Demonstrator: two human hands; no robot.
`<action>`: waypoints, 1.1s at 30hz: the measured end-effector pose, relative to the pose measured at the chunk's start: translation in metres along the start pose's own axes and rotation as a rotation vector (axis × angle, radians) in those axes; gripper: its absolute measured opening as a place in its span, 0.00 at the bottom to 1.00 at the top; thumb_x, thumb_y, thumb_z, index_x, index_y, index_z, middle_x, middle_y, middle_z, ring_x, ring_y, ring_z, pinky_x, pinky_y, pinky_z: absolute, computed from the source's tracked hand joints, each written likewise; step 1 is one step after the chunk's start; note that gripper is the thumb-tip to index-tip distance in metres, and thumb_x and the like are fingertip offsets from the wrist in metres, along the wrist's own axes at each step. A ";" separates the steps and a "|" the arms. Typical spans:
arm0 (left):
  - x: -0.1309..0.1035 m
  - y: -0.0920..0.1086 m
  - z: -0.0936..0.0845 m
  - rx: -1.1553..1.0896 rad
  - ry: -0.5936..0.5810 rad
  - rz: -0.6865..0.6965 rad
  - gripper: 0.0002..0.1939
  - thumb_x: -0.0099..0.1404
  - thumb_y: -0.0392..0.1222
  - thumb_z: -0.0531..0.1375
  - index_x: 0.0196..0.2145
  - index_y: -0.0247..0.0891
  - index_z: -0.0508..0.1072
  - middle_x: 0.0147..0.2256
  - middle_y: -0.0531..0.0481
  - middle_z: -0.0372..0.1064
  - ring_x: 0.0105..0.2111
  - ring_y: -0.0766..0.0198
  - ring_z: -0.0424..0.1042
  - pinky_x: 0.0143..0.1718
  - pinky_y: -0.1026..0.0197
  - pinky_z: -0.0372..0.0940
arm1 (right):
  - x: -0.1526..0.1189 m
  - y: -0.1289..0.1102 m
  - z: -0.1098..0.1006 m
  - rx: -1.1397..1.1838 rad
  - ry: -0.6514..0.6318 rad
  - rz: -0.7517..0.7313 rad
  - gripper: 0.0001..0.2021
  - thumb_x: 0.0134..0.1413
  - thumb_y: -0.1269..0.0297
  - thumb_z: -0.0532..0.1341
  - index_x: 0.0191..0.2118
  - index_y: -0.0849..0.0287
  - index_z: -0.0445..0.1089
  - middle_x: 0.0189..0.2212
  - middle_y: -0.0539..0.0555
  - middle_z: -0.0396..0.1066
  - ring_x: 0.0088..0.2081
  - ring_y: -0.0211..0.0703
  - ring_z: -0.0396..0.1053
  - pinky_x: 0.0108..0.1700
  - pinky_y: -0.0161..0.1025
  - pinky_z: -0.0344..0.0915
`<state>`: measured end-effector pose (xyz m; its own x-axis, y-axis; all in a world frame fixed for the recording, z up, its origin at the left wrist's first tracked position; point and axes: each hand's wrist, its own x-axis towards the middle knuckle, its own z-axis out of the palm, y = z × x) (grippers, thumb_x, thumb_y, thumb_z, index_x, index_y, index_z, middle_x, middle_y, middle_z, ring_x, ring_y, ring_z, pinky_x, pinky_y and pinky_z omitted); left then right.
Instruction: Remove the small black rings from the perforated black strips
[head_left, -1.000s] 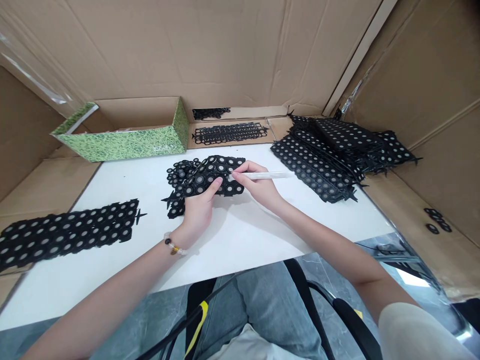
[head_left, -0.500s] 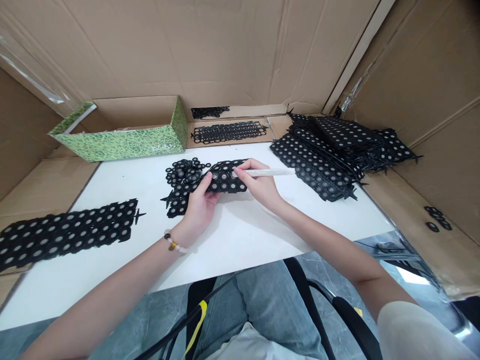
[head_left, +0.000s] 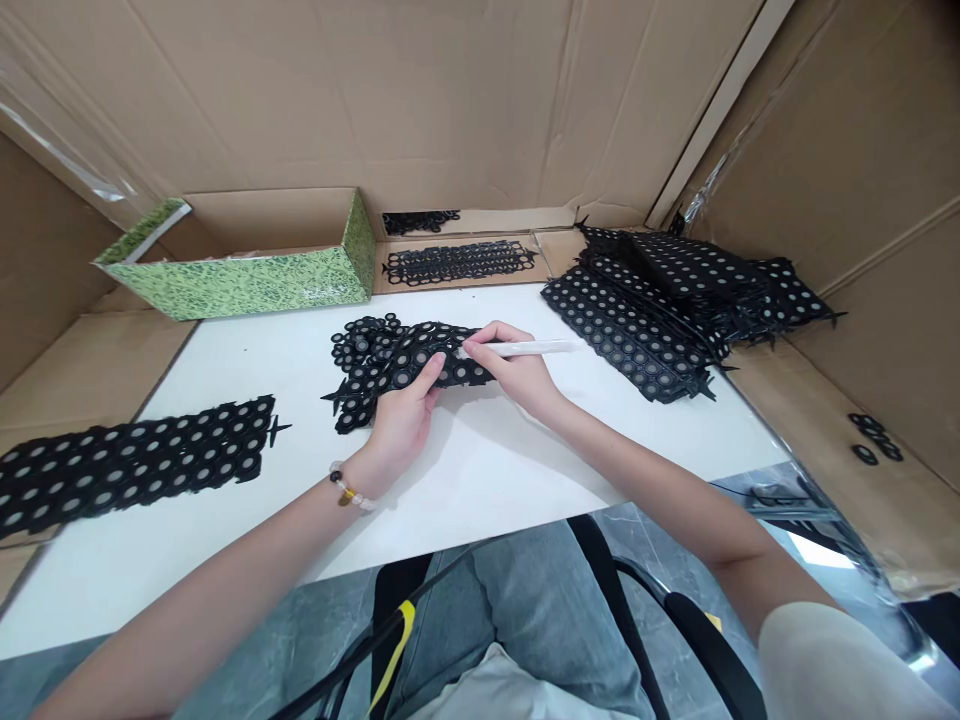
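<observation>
My left hand [head_left: 405, 410] grips the near edge of a black sheet of joined rings with pale centres [head_left: 409, 370], thumb on top and fingers underneath. Between the thumb and fingers of my right hand [head_left: 517, 370] is a white pen-like stick [head_left: 536, 347]. Its tip end meets the right part of the sheet; the exact contact point is hidden by my fingers. A pile of loose black rings [head_left: 364, 335] lies against the sheet's far left side.
Another black ring sheet [head_left: 142, 460] lies at the left. Stacked sheets [head_left: 637, 320] fill the back right. Behind stand a green open box [head_left: 247, 285] and an openwork black ring strip [head_left: 457, 262]. A few rings [head_left: 874, 435] sit on cardboard at the right.
My left thumb has shifted slightly right along the sheet, and the sheet's raised part sits lower. My right hand with the white stick has moved a little left.
</observation>
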<state>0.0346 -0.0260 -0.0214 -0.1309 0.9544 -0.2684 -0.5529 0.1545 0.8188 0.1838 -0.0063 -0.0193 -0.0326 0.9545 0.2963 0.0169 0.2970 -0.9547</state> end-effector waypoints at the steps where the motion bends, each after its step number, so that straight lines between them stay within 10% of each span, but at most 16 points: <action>1: 0.001 0.000 -0.001 0.005 0.002 -0.005 0.09 0.53 0.34 0.72 0.33 0.35 0.81 0.41 0.46 0.80 0.49 0.57 0.75 0.56 0.56 0.67 | -0.001 0.000 0.000 -0.026 -0.005 -0.013 0.11 0.52 0.55 0.66 0.30 0.57 0.71 0.28 0.49 0.72 0.32 0.39 0.66 0.37 0.38 0.62; 17: 0.008 -0.001 -0.004 0.032 -0.121 -0.078 0.07 0.56 0.38 0.71 0.33 0.35 0.80 0.41 0.44 0.80 0.50 0.55 0.75 0.57 0.54 0.67 | -0.005 -0.001 0.002 -0.166 0.079 -0.034 0.10 0.55 0.56 0.62 0.29 0.56 0.69 0.28 0.49 0.72 0.32 0.41 0.66 0.38 0.38 0.62; 23: 0.017 0.002 -0.006 -0.043 0.024 -0.113 0.03 0.62 0.36 0.65 0.31 0.37 0.80 0.40 0.47 0.80 0.47 0.59 0.75 0.53 0.59 0.70 | 0.006 0.001 -0.007 0.001 0.084 0.091 0.11 0.49 0.55 0.65 0.27 0.57 0.69 0.26 0.48 0.70 0.33 0.40 0.65 0.39 0.38 0.61; 33: 0.010 -0.005 -0.006 0.050 0.018 0.088 0.11 0.53 0.35 0.72 0.35 0.40 0.79 0.45 0.48 0.79 0.52 0.56 0.73 0.57 0.54 0.67 | 0.006 0.007 -0.002 0.059 0.020 0.115 0.14 0.47 0.51 0.67 0.30 0.57 0.72 0.29 0.49 0.73 0.34 0.40 0.67 0.40 0.38 0.63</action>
<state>0.0311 -0.0183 -0.0307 -0.1921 0.9602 -0.2028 -0.4971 0.0830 0.8637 0.1855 0.0010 -0.0239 -0.0135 0.9827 0.1845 -0.0395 0.1839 -0.9822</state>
